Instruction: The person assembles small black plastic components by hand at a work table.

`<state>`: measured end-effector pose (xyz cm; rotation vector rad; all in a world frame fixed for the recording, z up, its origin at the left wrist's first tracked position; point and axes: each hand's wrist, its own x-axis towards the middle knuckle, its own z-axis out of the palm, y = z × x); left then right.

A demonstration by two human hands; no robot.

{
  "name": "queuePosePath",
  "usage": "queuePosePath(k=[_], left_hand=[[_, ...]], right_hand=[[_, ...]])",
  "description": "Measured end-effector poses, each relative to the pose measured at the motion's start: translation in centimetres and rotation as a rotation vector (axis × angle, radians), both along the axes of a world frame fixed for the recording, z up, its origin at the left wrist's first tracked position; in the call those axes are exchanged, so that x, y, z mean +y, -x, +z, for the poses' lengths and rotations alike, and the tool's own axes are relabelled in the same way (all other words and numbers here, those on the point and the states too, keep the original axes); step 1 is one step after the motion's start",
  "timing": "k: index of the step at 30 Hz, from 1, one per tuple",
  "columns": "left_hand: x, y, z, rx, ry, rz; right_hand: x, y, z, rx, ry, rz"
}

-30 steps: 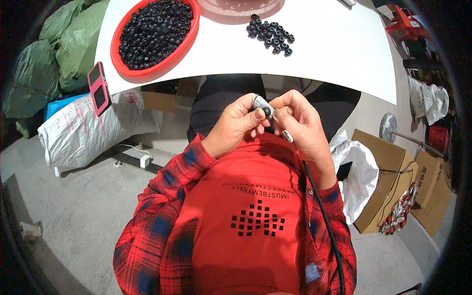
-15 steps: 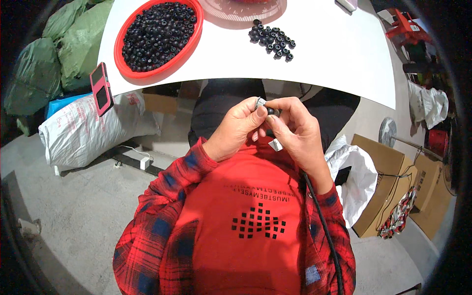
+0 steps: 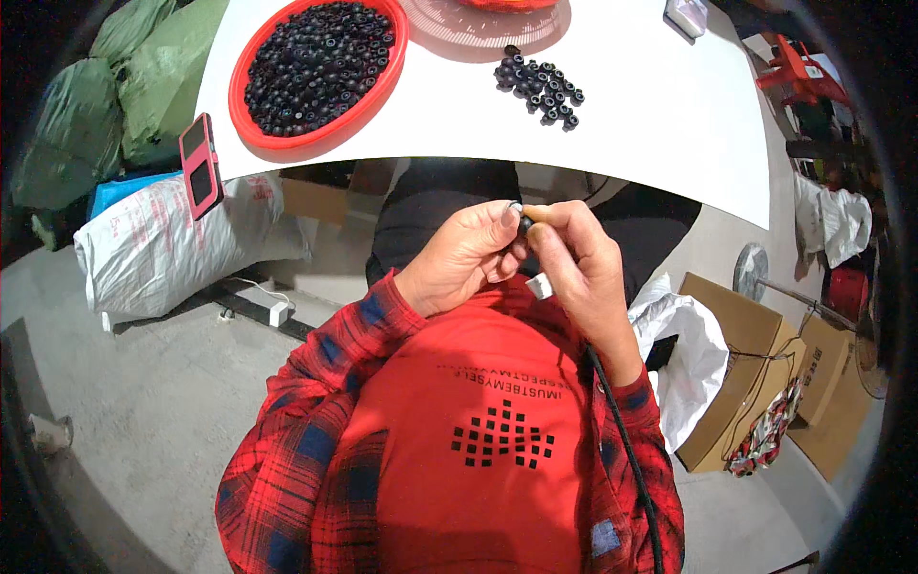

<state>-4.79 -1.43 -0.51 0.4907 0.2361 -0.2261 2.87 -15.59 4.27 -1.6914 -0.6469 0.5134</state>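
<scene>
In front of my chest, both hands meet around a small black round part (image 3: 526, 224), mostly covered by fingers. My left hand (image 3: 461, 251) is closed, its thumb and forefinger pinching at the part's left side; something whitish shows at those fingertips. From the right, my right hand (image 3: 583, 263) grips the same part between thumb and forefinger. A small white piece (image 3: 539, 286) shows below the right thumb; how it is attached I cannot tell. On the white table (image 3: 660, 124) lies a loose pile of similar black hollow parts (image 3: 545, 88).
A red basin (image 3: 251, 124) full of black parts stands at the table's left. Behind is a pinkish see-through basket (image 3: 449, 36). A pink-cased phone (image 3: 201, 167) sits by the left edge. White sack (image 3: 172, 249) at left; white bag (image 3: 703, 364) and cardboard (image 3: 727, 325) at right.
The fingers have closed in more tightly around the black part, so less of it shows. The right hand has shifted slightly down. The whole view has moved a little with my head.
</scene>
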Motion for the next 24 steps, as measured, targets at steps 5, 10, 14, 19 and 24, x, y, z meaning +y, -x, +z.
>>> queuePosePath(k=[5,10,14,19,24], left_hand=[[0.1,-0.2,0.2,0.096,-0.005,0.017],[0.2,-0.8,-0.7,0.094,0.098,0.001],[0.4,-1.4,-0.5,0.109,0.098,-0.006],[0.7,-2.4,-0.5,0.102,0.079,-0.025],[1.2,-3.3,-0.5,0.102,0.047,-0.033]], right_hand=[[0.1,-0.7,-0.1,0.357,-0.033,0.011],[0.5,-2.0,0.3,0.624,-0.010,-0.001],[0.9,-2.5,0.3,0.676,0.000,-0.026],[1.4,-3.5,0.0,0.670,-0.007,-0.048],[1.4,-4.4,-0.3,0.736,0.007,-0.019]])
